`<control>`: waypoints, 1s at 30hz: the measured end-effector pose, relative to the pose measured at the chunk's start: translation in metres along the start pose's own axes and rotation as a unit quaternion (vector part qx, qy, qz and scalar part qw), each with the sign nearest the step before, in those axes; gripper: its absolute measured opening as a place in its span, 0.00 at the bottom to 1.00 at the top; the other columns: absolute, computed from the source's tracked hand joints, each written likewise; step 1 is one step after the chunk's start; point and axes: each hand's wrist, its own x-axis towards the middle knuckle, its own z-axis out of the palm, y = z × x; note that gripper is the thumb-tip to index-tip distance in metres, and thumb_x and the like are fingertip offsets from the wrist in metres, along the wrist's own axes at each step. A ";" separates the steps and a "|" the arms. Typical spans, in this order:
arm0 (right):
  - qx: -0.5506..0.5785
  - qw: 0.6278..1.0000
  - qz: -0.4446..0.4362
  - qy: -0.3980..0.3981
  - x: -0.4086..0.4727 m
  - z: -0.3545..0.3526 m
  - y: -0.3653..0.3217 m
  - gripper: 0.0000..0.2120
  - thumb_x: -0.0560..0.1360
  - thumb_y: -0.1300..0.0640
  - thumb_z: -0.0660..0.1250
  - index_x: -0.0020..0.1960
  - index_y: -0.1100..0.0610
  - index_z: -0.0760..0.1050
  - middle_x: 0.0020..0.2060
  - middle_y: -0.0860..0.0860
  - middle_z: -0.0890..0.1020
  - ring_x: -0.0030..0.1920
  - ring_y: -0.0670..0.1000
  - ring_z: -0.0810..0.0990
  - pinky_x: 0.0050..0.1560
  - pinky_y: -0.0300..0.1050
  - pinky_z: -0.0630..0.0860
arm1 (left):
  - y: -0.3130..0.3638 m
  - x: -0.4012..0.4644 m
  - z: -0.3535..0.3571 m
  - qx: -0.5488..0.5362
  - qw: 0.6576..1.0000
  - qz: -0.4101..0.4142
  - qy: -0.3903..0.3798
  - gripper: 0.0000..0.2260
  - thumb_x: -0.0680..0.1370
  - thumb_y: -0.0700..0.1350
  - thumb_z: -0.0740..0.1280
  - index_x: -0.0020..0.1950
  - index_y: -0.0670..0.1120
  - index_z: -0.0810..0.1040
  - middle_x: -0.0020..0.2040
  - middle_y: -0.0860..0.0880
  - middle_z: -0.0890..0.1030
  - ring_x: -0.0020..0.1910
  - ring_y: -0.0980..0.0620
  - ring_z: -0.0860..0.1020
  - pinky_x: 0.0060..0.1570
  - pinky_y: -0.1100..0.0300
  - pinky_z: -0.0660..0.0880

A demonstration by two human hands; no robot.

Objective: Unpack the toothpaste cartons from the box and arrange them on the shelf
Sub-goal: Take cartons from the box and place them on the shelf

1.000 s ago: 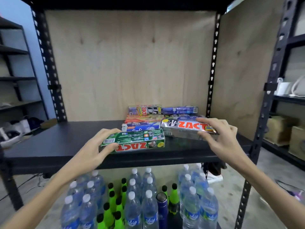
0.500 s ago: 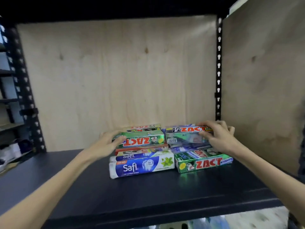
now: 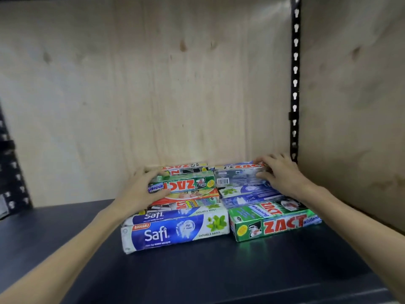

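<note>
Green carton (image 3: 184,184) at frame centre: our left hand (image 3: 140,189) grasps its end. Our right hand (image 3: 282,174) grasps the silver carton (image 3: 238,176) on the stack.

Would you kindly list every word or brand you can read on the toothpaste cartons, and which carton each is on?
"BAHARU", "Safi", "DOUBLE MINT": front blue-and-white carton.
"Safi", "DOUBLE MINT": blue carton behind it.
"ZACT", "Whitening": front green carton.
"ZACT", "Whitening", upside down: green carton held by the left hand.
"ZACT", partly hidden: silver carton under the right hand.
Barcode digits and small print: unreadable.
</note>
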 end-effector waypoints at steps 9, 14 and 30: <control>-0.132 0.991 0.033 0.013 -0.010 0.004 -0.021 0.25 0.79 0.41 0.63 0.75 0.43 0.66 0.69 0.52 0.71 0.69 0.58 0.64 0.66 0.55 0.63 | 0.016 0.003 -0.003 -0.018 0.997 -0.074 0.027 0.24 0.68 0.57 0.79 0.59 0.52 0.75 0.58 0.52 0.68 0.54 0.52 0.74 0.55 0.56 0.72; -0.153 0.987 0.033 0.020 -0.019 -0.004 -0.033 0.31 0.77 0.36 0.64 0.77 0.43 0.63 0.74 0.53 0.67 0.71 0.58 0.62 0.67 0.57 0.61 | 0.020 -0.003 -0.010 -0.023 0.995 -0.087 0.043 0.25 0.69 0.59 0.78 0.60 0.52 0.75 0.63 0.48 0.71 0.53 0.52 0.74 0.53 0.56 0.73; 0.101 0.985 0.014 0.141 -0.222 -0.016 -0.143 0.22 0.76 0.41 0.69 0.68 0.45 0.73 0.62 0.45 0.75 0.61 0.52 0.69 0.57 0.48 0.62 | 0.124 -0.205 0.008 -0.074 0.984 0.044 0.155 0.18 0.76 0.56 0.70 0.64 0.51 0.77 0.62 0.54 0.76 0.67 0.51 0.72 0.68 0.58 0.63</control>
